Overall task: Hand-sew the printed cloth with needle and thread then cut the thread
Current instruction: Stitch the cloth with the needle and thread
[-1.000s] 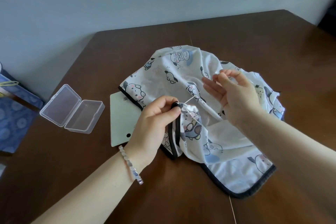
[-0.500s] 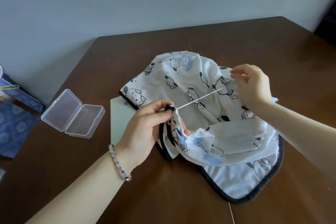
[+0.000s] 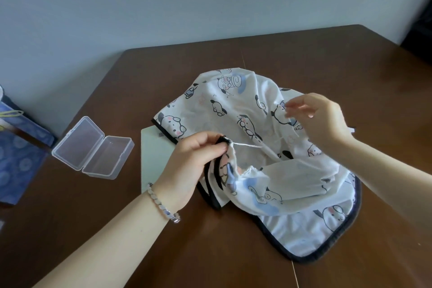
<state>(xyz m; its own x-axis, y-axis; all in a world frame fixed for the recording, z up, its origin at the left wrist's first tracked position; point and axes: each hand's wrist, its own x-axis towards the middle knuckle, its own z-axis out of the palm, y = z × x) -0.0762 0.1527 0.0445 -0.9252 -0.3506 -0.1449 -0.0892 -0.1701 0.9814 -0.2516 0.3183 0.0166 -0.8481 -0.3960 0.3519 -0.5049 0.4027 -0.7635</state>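
A white cloth (image 3: 236, 105) printed with cartoon dogs and edged in black lies crumpled on the brown table (image 3: 304, 54). My left hand (image 3: 191, 161) pinches a bunched fold of it by the black edge, lifted a little. A white thread (image 3: 247, 145) runs slack from that fold toward the right. My right hand (image 3: 320, 119) hovers over the cloth's right side, thumb and fingertips close together at the thread's far end; the needle itself is too small to make out.
An open clear plastic box (image 3: 93, 147) sits left of the cloth. A pale green board (image 3: 155, 159) lies under the cloth's left edge. A blue patterned bag (image 3: 18, 147) stands at the far left. A wall is behind the table.
The right hand pulled the thread out to the right and up, away from the left hand; the thread was taut half a second ago and now hangs slack.
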